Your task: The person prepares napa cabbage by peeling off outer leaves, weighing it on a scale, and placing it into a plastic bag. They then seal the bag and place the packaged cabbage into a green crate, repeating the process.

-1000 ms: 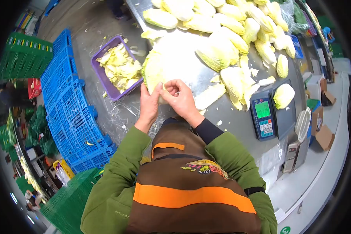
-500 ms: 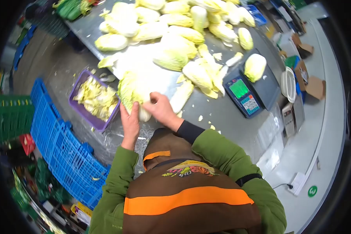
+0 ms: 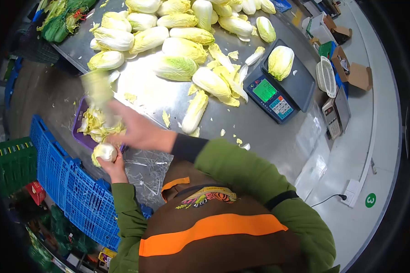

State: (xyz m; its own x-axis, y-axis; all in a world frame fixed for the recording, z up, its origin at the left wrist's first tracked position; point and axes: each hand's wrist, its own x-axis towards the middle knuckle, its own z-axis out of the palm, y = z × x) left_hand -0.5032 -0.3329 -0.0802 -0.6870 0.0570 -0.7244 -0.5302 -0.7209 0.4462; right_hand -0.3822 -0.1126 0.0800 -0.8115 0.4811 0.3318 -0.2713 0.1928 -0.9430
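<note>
My left hand (image 3: 115,166) is closed around a napa cabbage (image 3: 105,153), its white cut base facing up, at the near edge of the purple crate (image 3: 83,139). Above the crate, my right hand (image 3: 134,127) is smeared by motion. A blurred pale cabbage leaf (image 3: 97,88) stretches up from between its thumb and fingers. Loose yellowish leaves (image 3: 98,125) fill much of the crate. On the metal table nearby lie a greener napa cabbage (image 3: 175,68) and a slim one (image 3: 195,111).
Many napa cabbages (image 3: 150,38) are heaped at the back of the table. One cabbage (image 3: 280,63) rests on a digital scale (image 3: 278,98) at right. Blue plastic crates (image 3: 77,191) stand at left. Plastic bags (image 3: 312,150) and a white basket (image 3: 325,76) are farther right.
Both hands have moved left from the table edge to the purple crate. The cabbage came along in my left hand, and a leaf is now apart from it at my right hand.
</note>
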